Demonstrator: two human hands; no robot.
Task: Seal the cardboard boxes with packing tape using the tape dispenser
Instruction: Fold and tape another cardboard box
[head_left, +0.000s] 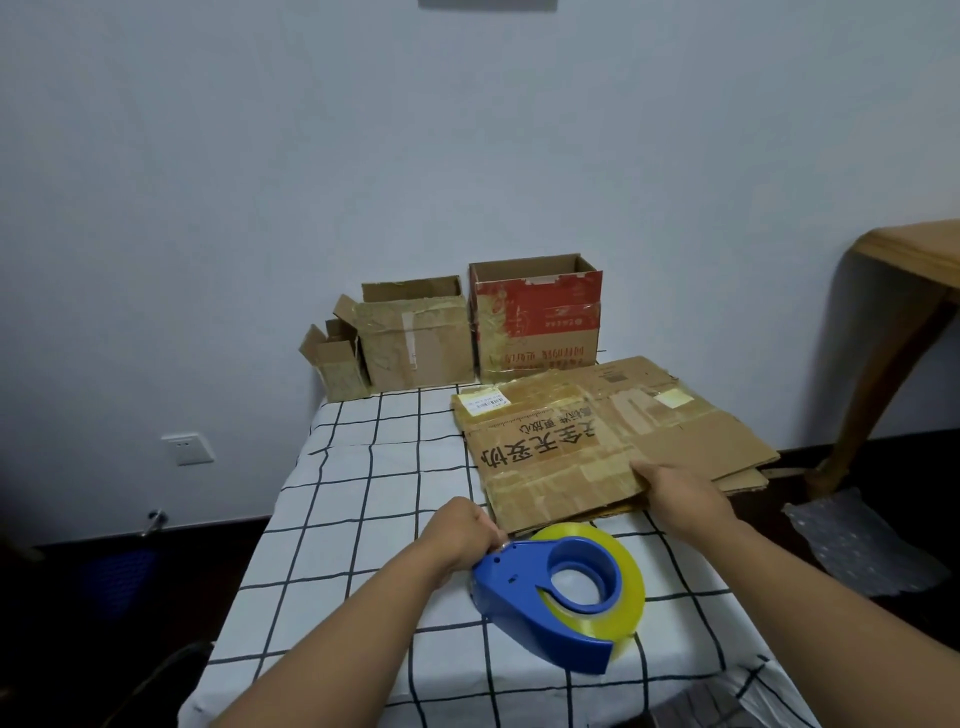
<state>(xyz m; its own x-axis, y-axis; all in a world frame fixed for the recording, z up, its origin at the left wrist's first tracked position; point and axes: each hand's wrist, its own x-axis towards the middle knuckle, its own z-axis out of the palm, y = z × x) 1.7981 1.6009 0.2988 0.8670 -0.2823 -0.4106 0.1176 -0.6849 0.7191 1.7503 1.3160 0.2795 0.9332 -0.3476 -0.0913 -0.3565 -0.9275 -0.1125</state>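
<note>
Left hand (464, 530) curled on the nose of the blue tape dispenser (558, 592) lying on the checked table (332, 519), fingertips hidden; right hand (675, 491) pinching the near edge of the flattened box (597, 441), underside fingers unseen.

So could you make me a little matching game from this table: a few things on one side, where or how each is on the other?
Things:
1. tape dispenser
2. flattened cardboard box
3. red-printed box
4. smallest box

States:
A. standing open, far right of the row by the wall
B. far left of that row
C. right hand grips its near edge
D. left hand holds its tip

Pairs: 1-D, 2-C, 3-A, 4-B
</note>
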